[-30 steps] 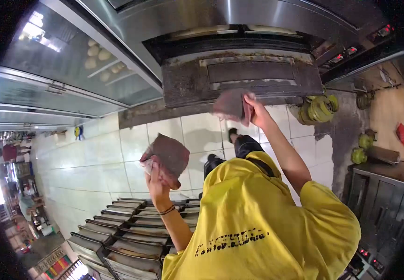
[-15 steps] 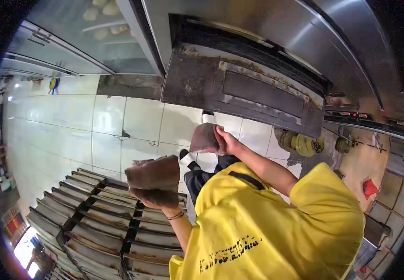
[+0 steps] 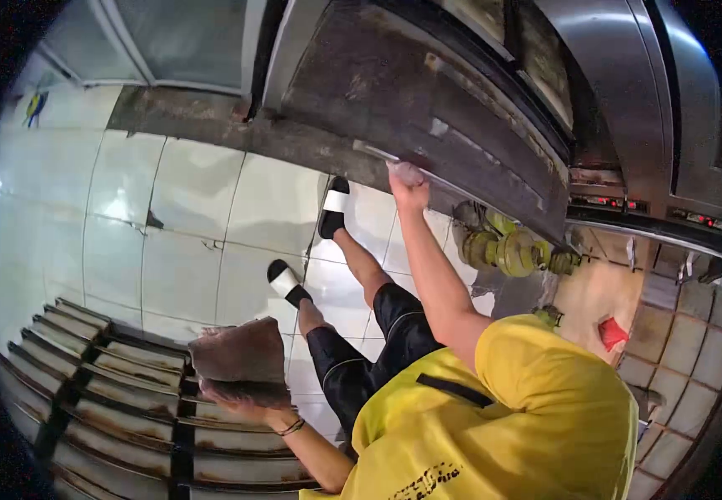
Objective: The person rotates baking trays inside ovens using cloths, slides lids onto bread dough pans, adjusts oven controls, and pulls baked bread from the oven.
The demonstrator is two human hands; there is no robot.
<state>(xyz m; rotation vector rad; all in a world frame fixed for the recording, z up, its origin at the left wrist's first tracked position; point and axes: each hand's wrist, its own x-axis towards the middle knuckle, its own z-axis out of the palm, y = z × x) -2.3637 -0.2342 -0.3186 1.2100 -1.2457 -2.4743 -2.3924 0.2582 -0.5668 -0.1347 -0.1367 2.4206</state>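
Note:
My left hand (image 3: pixel 265 415) holds a thick brown cloth pad (image 3: pixel 240 354), folded over the palm, above the rack at the lower left. My right arm reaches forward, and my right hand (image 3: pixel 412 196) is closed at the metal handle (image 3: pixel 453 185) along the near edge of the dark oven door (image 3: pixel 403 92). Something pinkish-grey shows at its fingertips; whether it is fingers or a bunched pad, I cannot make out. The stained door slants out below the steel oven front (image 3: pixel 611 58).
Black metal racks (image 3: pixel 119 400) with pale, brown-edged slats fill the lower left. Greenish-yellow gas regulators (image 3: pixel 515 250) stand right of the door. My sandalled feet (image 3: pixel 336 204) are on white floor tiles (image 3: pixel 186 258). A red item (image 3: pixel 613 333) lies farther right.
My right hand has moved forward to the door handle; the pad that was in it no longer shows clearly. My left hand still holds its pad. The camera view has shifted.

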